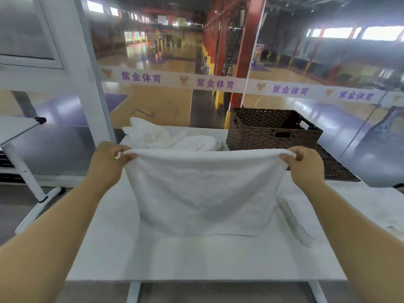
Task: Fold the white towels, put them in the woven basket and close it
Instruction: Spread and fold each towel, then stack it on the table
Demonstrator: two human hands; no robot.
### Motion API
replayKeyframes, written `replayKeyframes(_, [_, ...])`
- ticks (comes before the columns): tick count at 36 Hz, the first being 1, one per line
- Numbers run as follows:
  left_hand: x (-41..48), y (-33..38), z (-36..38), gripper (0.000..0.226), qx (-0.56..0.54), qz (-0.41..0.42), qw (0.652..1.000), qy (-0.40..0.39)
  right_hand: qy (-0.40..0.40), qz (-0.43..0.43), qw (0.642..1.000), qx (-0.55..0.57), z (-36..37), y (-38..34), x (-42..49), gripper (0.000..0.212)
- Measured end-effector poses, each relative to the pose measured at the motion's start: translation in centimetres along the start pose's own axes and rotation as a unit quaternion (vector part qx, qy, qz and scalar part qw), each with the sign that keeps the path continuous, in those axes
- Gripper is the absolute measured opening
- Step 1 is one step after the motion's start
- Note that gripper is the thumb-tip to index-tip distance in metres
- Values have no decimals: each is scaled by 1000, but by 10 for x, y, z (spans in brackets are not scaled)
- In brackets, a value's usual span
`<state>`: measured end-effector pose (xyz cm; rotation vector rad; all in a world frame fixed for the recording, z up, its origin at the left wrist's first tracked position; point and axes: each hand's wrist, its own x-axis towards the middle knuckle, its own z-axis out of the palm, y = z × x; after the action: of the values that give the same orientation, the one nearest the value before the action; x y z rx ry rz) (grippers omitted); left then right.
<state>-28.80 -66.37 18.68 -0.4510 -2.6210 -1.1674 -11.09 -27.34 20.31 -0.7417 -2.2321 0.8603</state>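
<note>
A white towel (203, 189) hangs stretched between my hands above the table, its lower edge touching the tabletop. My left hand (109, 162) pinches its upper left corner and my right hand (306, 165) pinches its upper right corner. Behind it lies a crumpled heap of white towels (170, 138) at the table's far left. The dark brown woven basket (273, 130) stands open at the far right. Its flat woven lid (336, 169) lies on the table just in front of the basket, partly behind my right hand.
The white table (196, 259) has its near edge close to me. More white cloth (393, 224) lies at the table's right edge. A second white table (17, 130) stands to the left. A glass wall with a printed band runs behind the table.
</note>
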Motion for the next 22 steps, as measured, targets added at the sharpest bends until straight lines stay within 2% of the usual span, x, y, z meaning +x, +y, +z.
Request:
replayKeyframes(5, [-33,3,-20,11,-76,-2,997,-13,13,11,999,50,-19,-7,-40,8])
replayKeyframes(9, [-53,3,-33,12,-112,-5,994,-20,3,19,999,39,-29,-6,-69,8])
replayKeyframes(15, [-66,9,-40,5,-122,-10,992,18,-4,29,1000,4,-35,-8,-89,23])
replayKeyframes(22, [-60,3,-36,8,-123,-41,991,28,25,44,999,-2,-24,-12,-82,18])
